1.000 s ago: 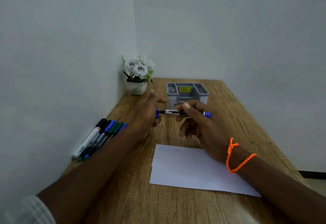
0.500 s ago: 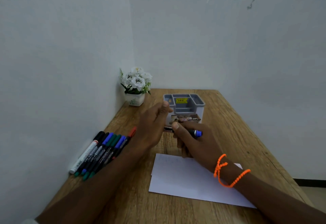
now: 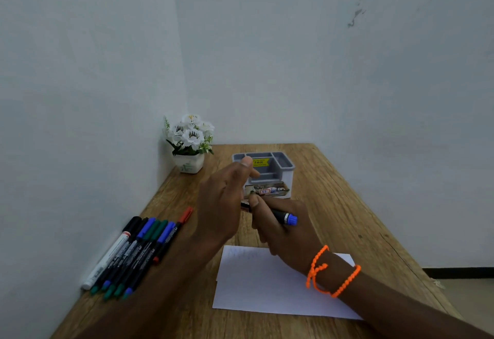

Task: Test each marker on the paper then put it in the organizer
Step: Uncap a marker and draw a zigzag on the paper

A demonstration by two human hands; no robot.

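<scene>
Row of markers (image 3: 133,253) by the wall; my left hand (image 3: 222,205), fingers curled, contents hidden, so I cannot tell its grip; my right hand (image 3: 283,231) gripping a blue-ended marker (image 3: 280,215) above the paper (image 3: 267,285), before the organizer (image 3: 283,167).

The light is soft, even and rather dim, with a cool bluish-grey cast on both walls (image 3: 320,58). No lamp or window shows, and no glare. Shadows are faint: a weak one lies under the forearms on the table (image 3: 334,191) near its near edge. The left hand (image 3: 224,205) is smeared by motion blur, its outline doubled. Wide-angle distortion bends the table's long edges outward and stretches the arms at the bottom corners. Faint marks on the paper (image 3: 267,285) are barely legible.
</scene>
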